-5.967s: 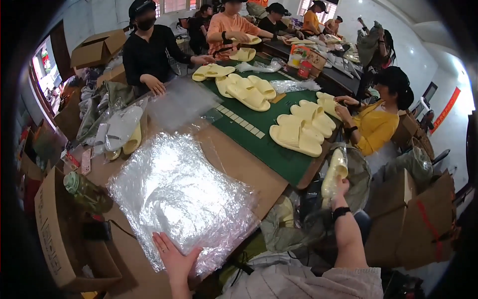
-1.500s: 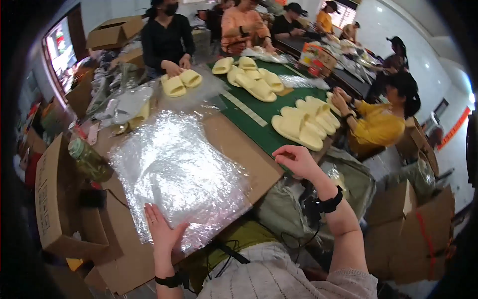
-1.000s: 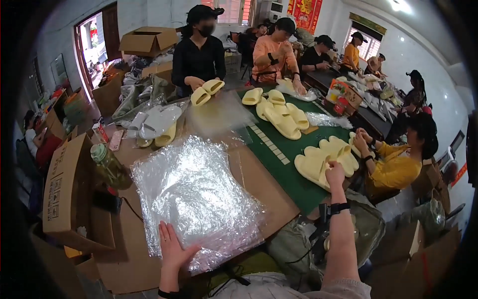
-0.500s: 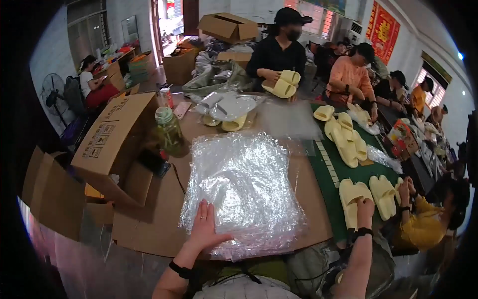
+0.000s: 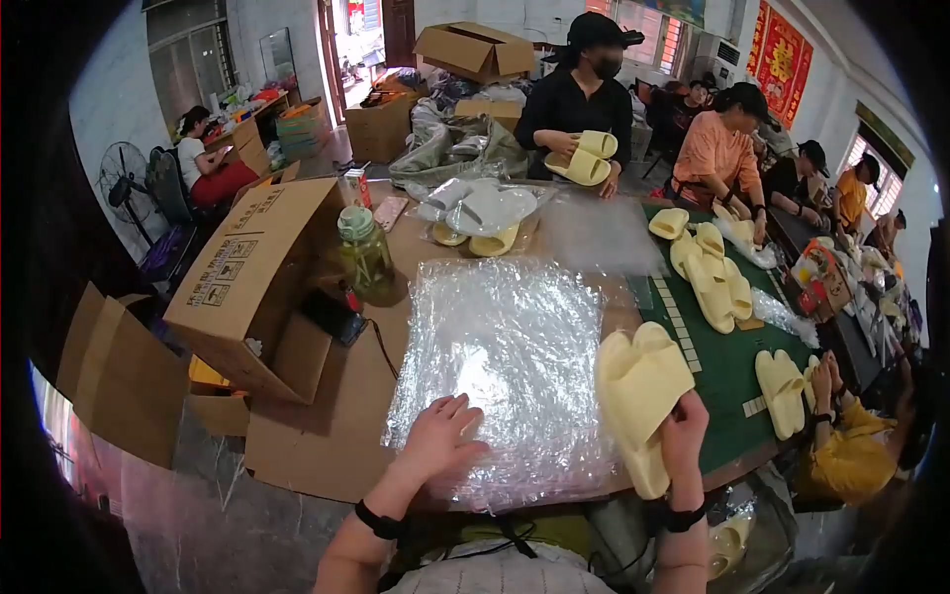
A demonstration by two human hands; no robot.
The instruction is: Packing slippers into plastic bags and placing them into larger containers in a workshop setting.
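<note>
My right hand (image 5: 685, 436) grips a pair of pale yellow slippers (image 5: 635, 381), held up on end over the right edge of a stack of clear plastic bags (image 5: 510, 342). The fingers are closed at the slippers' strap. On the lower left of that shiny, crinkled stack lies my left hand (image 5: 440, 438), fingers apart, with nothing held. Another yellow pair (image 5: 782, 394) stands to the right on the green mat (image 5: 722, 381). Several more yellow slippers (image 5: 714, 287) lie farther back on it.
At the left an open cardboard box (image 5: 252, 267) stands by a green bottle (image 5: 364, 252) and a dark phone (image 5: 333, 317). Bagged slippers (image 5: 485, 213) lie at the back. Across the table a person in black (image 5: 579, 109) holds yellow slippers; a person in yellow (image 5: 856, 445) sits at right.
My right hand has lifted the slipper pair off the green mat and brought it left to the bag stack. My left hand stays on the bags, its fingers now more bent.
</note>
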